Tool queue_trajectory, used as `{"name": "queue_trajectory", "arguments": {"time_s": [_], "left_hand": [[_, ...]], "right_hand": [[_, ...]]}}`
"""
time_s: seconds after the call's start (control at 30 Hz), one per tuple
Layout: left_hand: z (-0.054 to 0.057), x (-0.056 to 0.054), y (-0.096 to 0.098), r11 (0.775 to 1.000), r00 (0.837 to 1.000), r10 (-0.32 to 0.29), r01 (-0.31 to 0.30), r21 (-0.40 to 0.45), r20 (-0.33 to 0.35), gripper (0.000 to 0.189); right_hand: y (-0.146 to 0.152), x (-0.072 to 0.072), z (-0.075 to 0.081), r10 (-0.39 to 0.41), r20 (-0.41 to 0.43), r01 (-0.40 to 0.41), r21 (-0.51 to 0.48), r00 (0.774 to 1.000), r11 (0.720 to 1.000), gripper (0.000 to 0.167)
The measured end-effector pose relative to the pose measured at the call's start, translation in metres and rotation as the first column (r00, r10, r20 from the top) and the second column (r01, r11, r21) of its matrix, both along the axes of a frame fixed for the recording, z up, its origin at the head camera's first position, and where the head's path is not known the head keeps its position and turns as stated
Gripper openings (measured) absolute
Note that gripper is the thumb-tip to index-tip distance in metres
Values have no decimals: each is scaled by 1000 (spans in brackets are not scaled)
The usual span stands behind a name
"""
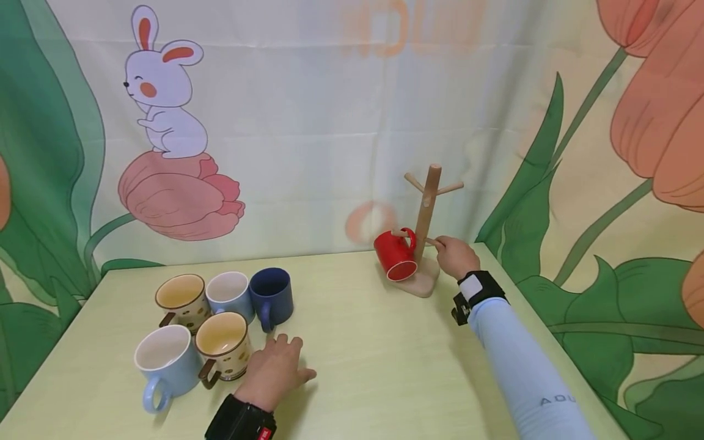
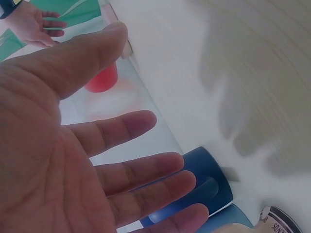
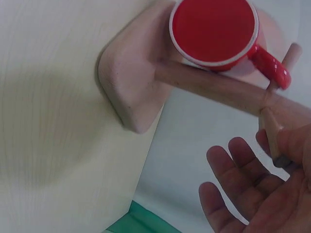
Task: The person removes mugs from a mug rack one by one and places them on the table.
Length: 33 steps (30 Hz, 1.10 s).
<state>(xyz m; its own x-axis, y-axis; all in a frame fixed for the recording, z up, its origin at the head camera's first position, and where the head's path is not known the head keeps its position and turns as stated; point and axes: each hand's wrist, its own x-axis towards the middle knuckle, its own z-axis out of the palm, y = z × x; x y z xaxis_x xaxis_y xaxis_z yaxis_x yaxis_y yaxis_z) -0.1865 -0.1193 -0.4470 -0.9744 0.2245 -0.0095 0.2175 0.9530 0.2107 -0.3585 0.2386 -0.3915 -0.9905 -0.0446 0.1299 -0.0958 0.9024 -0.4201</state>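
A red mug (image 1: 395, 255) hangs by its handle from a lower peg of the wooden mug tree (image 1: 427, 211). My right hand (image 1: 458, 256) pinches another lower peg of the mug tree between thumb and index finger, its other fingers extended, as the right wrist view shows. Over the table, my left hand (image 1: 275, 371) has its fingers spread and holds nothing. Nearest to it are a dark blue mug (image 1: 271, 297) and a spotted cream mug (image 1: 224, 348) with a brown handle. In the left wrist view the dark blue mug (image 2: 206, 179) shows behind the fingers.
Left of the hand stand a large light blue mug (image 1: 167, 362), a second spotted mug (image 1: 183, 299) and a smaller light blue mug (image 1: 231, 294). The pale table (image 1: 357, 354) ends against a printed cloth (image 1: 308, 122); the mug tree stands near its back right corner.
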Motion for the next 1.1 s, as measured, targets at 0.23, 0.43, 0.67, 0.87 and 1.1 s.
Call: {"name": "queue_trajectory", "arguments": {"time_s": [0.23,0.43,0.67,0.87,1.1], "left_hand": [[1,1,1,1000,1000,-6,6,7,2,54],[2,2,0,1000,1000,-10,10,10,-18,53],[2,1,0,1000,1000,-6,6,0,8,55],[1,2,0,1000,1000,4,-4,-1,2,54],[-2,2,-1,1000,1000,0,0,-8,-16,53]], "right_hand": [[25,-16,-1,97,70,-93,-57,993,994,37],[26,-13,4,63,86,-58,-59,994,997,36],[-13,4,-12,-253,-297,290,87,921,953,40],[-53,8,-8,-186,-299,244,170,936,955,50],[-85,-2,8,-171,-166,224,394,971,891,69]]}}
